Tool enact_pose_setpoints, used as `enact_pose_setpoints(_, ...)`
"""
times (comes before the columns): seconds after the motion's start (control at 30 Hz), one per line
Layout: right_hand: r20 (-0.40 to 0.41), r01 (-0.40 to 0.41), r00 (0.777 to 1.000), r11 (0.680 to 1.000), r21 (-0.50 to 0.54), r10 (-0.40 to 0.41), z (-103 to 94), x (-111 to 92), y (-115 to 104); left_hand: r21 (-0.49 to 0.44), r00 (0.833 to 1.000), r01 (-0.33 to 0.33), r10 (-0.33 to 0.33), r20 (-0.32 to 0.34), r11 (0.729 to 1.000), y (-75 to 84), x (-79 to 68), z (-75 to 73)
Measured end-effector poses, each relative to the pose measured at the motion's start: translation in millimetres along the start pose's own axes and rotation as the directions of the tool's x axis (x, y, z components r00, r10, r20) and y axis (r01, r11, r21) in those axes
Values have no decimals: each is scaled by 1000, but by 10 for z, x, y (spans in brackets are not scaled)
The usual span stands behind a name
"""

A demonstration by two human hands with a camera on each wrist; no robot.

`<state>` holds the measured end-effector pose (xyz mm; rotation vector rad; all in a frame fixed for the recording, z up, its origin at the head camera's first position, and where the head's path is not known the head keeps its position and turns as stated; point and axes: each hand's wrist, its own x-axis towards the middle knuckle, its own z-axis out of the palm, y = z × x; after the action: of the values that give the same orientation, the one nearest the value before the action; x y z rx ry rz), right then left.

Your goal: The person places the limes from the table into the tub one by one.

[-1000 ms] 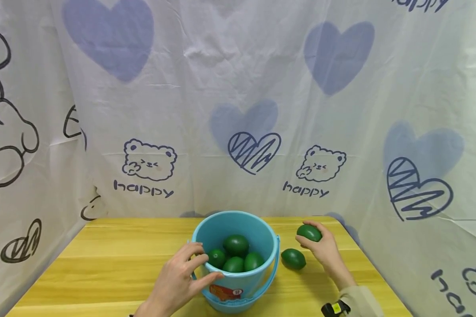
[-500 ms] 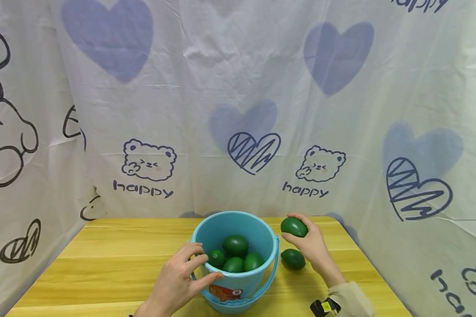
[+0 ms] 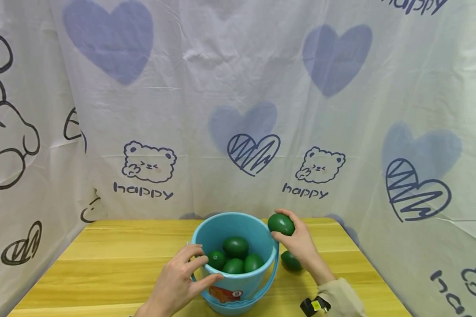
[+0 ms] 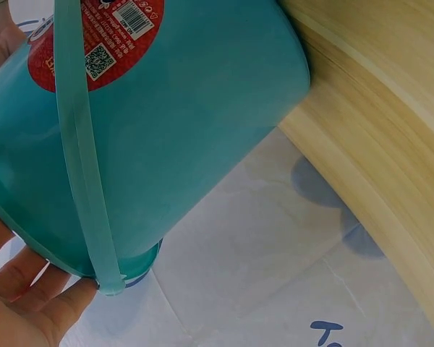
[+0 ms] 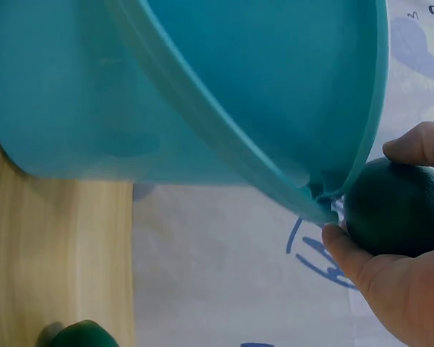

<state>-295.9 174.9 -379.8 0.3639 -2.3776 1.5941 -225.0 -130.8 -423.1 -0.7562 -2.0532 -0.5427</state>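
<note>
A light blue bucket (image 3: 238, 288) with a red label and hinged handle stands on the table. Several dark green oval fruits (image 3: 236, 247), shaped like limes or avocados, lie inside it. My left hand (image 3: 178, 277) holds the bucket's near left rim, fingers curved at its edge and thumb outside. In the left wrist view its fingers (image 4: 61, 303) lie by the handle joint. My right hand (image 3: 299, 246) pinches another green fruit (image 3: 280, 224) between thumb and fingers, right at the bucket's right rim. A further fruit (image 3: 290, 261) rests on the table, partly hidden by that hand.
The yellow wood-grain table (image 3: 135, 246) has its far edge just behind the bucket. White cloth (image 3: 222, 70) with hearts and bear drawings hangs at the back and both sides. The handle (image 3: 267, 288) hangs down the bucket's front.
My right hand has carried the green fruit leftward and slightly up, from above the right of the table to the bucket's rim. The left hand and bucket have stayed in place.
</note>
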Motion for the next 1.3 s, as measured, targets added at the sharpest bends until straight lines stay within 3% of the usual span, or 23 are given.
enact_pose_setpoints(0.43, 45, 174, 984, 977, -120, -170, 253, 12, -128, 8, 998, 42, -42, 47, 999, 0, 8, -17)
enact_pose_setpoints(0.73, 66, 157, 987, 973, -169, -148, 370, 57, -150, 2, 1000, 7, -7, 26, 1000, -2, -11, 2)
enact_pose_setpoints(0.93, 76, 205, 978, 964, -170, -194, 412, 80, -159, -2, 999, 29, -29, 33, 1000, -4, -7, 1)
enact_pose_setpoints(1.3, 75, 205, 977, 977, -64, -200, 339, 41, -146, -11, 999, 36, -36, 41, 999, 1, -2, 2)
